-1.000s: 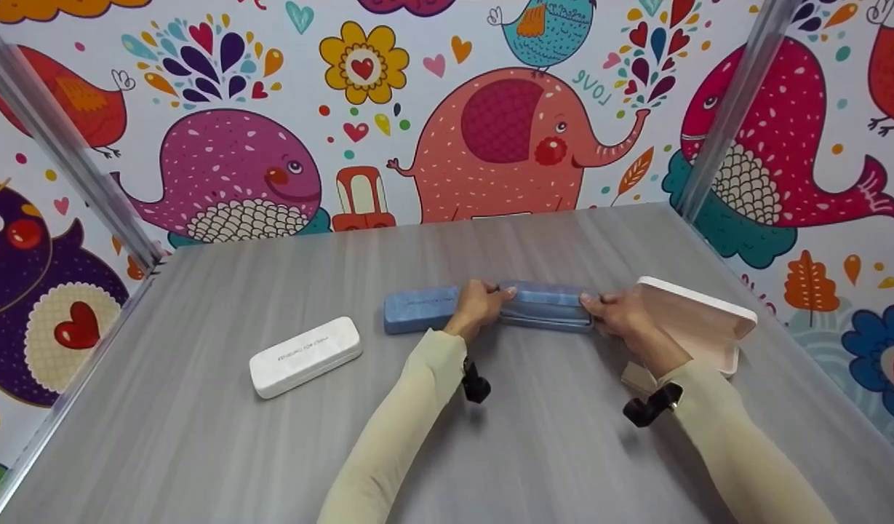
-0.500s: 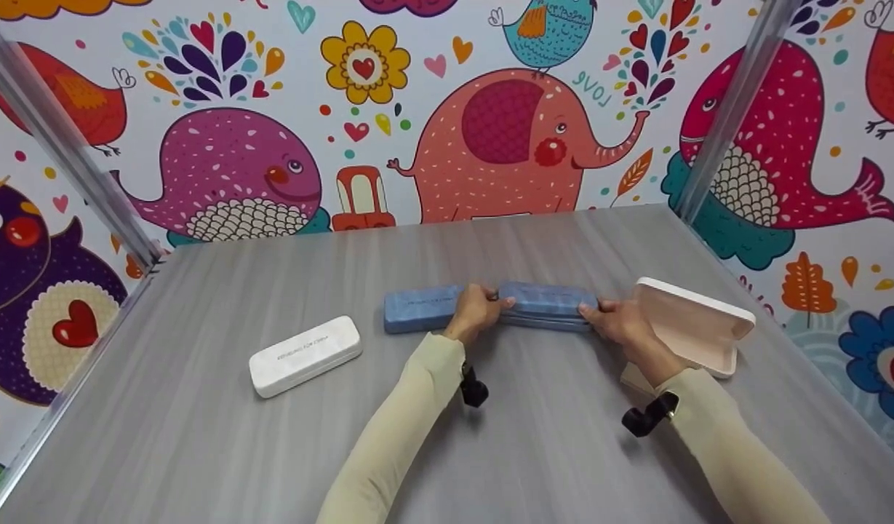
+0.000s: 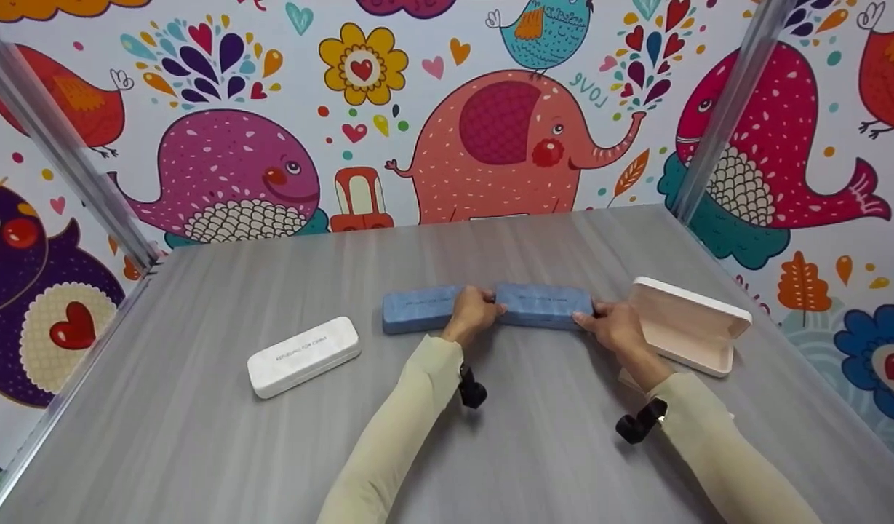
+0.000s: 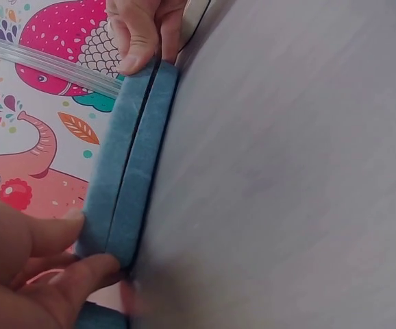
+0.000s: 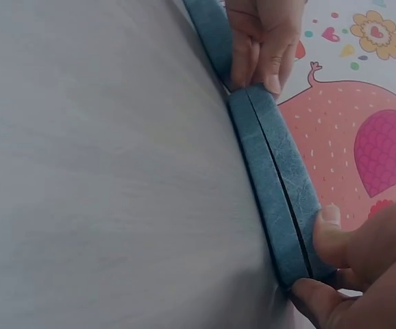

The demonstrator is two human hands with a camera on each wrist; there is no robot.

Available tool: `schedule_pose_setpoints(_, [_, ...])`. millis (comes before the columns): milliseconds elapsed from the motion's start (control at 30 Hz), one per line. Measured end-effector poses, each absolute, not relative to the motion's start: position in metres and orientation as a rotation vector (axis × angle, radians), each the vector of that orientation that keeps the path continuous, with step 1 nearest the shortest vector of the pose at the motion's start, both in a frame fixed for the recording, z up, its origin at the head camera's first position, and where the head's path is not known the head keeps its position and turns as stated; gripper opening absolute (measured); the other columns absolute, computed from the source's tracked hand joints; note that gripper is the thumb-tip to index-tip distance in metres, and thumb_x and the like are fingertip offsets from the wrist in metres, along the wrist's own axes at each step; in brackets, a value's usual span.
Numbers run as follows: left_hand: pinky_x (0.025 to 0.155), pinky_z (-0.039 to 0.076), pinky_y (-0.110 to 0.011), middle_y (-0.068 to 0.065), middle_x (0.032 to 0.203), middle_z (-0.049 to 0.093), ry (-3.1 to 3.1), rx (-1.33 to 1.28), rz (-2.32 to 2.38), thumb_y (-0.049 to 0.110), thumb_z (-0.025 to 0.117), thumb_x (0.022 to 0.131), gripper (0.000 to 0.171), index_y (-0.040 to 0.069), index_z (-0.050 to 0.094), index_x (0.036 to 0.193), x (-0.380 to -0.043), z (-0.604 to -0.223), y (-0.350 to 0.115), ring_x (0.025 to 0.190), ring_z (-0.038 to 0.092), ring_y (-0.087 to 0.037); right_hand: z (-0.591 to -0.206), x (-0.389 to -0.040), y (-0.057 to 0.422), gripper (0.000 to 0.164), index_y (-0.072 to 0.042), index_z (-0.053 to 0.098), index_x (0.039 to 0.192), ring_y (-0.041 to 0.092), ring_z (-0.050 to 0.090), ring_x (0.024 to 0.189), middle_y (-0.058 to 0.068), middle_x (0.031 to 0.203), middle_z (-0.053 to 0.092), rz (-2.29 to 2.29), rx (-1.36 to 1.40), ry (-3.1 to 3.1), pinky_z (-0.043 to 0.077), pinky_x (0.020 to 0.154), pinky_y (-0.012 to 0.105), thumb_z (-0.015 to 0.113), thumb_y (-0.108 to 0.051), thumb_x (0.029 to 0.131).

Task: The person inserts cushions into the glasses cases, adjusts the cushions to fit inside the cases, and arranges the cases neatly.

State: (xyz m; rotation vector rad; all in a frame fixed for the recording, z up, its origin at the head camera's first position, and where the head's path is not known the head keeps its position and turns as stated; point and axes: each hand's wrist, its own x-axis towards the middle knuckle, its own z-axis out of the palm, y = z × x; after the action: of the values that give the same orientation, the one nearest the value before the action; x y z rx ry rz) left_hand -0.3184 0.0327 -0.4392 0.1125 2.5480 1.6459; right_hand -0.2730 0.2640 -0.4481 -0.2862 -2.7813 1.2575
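Observation:
A blue glasses case (image 3: 543, 306) lies on the table with its lid down, a thin dark seam running along its front in both wrist views. At its left end my left hand (image 3: 476, 314) pinches it between thumb and fingers. My right hand (image 3: 617, 329) grips the opposite end, thumb on the lid and a finger at the lower half. Just left of my left hand is a second blue glasses case (image 3: 419, 309), also closed, its right end hidden by that hand. Dark lettering marks both blue lids.
A closed white glasses case (image 3: 305, 356) lies at the left. Beyond my right hand a white glasses case with a pale pink lining (image 3: 683, 324) stands open. A small beige piece (image 3: 628, 380) shows partly under my right wrist. Patterned panels border the grey table (image 3: 534, 437).
The blue case's lid has come down from raised to closed, with both hands staying at its ends. My right hand has shifted slightly left and down. The other cases have not moved.

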Motion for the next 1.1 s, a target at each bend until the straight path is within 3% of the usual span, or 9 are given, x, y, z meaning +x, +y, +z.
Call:
schedule_pose_setpoints(167, [0.056,0.025,-0.026,0.002,0.062,0.035,2.582,0.118,1.659,0.004,0.070,0.091,0.043,0.010,0.038,0.063,-0.316,-0.440,0.033,0.061,0.033,-0.013,-0.445,-0.270,0.260,0.045,0.008,0.063,0.128,0.035,0.057,0.106,0.029,0.126,0.063,1.150,-0.217,-2.831,0.050,0.090,0.042,0.070,-0.020,0.094])
schedule_pose_setpoints(300, [0.065,0.039,-0.021,-0.002,0.090,0.069,2.614,0.089,1.705,0.009,0.070,0.092,0.018,0.005,0.065,0.075,-0.312,-0.441,0.035,0.077,0.047,-0.010,-0.440,-0.267,0.258,0.042,0.012,0.063,0.119,0.033,0.055,0.096,0.029,0.115,0.064,1.132,-0.184,-2.892,0.049,0.082,0.041,0.066,-0.023,0.097])
schedule_pose_setpoints(433, [0.061,0.034,-0.024,-0.001,0.077,0.058,2.547,0.070,1.736,0.013,0.068,0.095,0.032,0.006,0.050,0.069,-0.309,-0.440,0.040,0.071,0.040,-0.011,-0.436,-0.264,0.259,0.059,0.015,0.047,0.139,0.042,0.050,0.127,0.036,0.142,0.048,1.238,-0.216,-2.920,0.044,0.108,0.051,0.064,-0.024,0.098])
schedule_pose_setpoints(500, [0.067,0.046,-0.023,-0.002,0.085,0.067,2.562,0.063,1.710,0.017,0.067,0.096,0.026,0.004,0.061,0.076,-0.305,-0.439,0.041,0.077,0.054,-0.010,-0.434,-0.262,0.260,0.066,0.016,0.037,0.145,0.045,0.038,0.142,0.036,0.149,0.037,1.353,-0.232,-2.892,0.034,0.119,0.052,0.063,-0.024,0.099])
schedule_pose_setpoints(667, [0.106,0.051,-0.037,-0.015,0.138,0.061,2.684,0.108,1.656,0.024,0.064,0.099,0.043,-0.003,0.061,0.132,-0.295,-0.435,0.043,0.120,0.062,-0.018,-0.424,-0.249,0.260,0.069,0.013,0.032,0.149,0.038,0.049,0.134,0.031,0.153,0.038,1.708,-0.270,-2.774,0.053,0.102,0.035,0.061,-0.025,0.100])
schedule_pose_setpoints(733, [0.090,0.056,-0.035,-0.017,0.122,0.071,2.714,0.158,1.654,0.024,0.062,0.100,0.038,-0.006,0.067,0.123,-0.293,-0.432,0.045,0.090,0.064,-0.015,-0.419,-0.241,0.263,0.067,0.010,0.034,0.150,0.034,0.056,0.124,0.030,0.152,0.042,1.771,-0.287,-2.754,0.057,0.088,0.026,0.060,-0.027,0.100])
schedule_pose_setpoints(833, [0.082,0.057,-0.034,-0.017,0.115,0.073,2.780,0.211,1.654,0.024,0.062,0.100,0.036,-0.005,0.069,0.119,-0.288,-0.427,0.047,0.081,0.061,-0.013,-0.414,-0.230,0.269,0.063,0.006,0.040,0.148,0.029,0.059,0.119,0.028,0.150,0.044,1.758,-0.278,-2.750,0.057,0.083,0.022,0.060,-0.031,0.101])
schedule_pose_setpoints(967, [0.095,0.057,-0.040,-0.020,0.130,0.066,2.765,0.279,1.693,0.024,0.062,0.100,0.041,-0.002,0.063,0.131,-0.282,-0.422,0.053,0.116,0.067,-0.027,-0.411,-0.216,0.278,0.060,0.004,0.047,0.144,0.017,0.061,0.115,0.024,0.151,0.046,1.712,-0.258,-2.734,0.056,0.093,0.025,0.061,-0.033,0.100])
schedule_pose_setpoints(1100, [0.094,0.058,-0.038,-0.016,0.130,0.067,2.666,0.322,1.715,0.026,0.062,0.100,0.039,0.004,0.063,0.132,-0.276,-0.420,0.059,0.118,0.066,-0.028,-0.413,-0.202,0.291,0.060,0.003,0.049,0.144,0.011,0.060,0.114,0.022,0.145,0.053,1.710,-0.246,-2.729,0.055,0.098,0.027,0.061,-0.037,0.100])
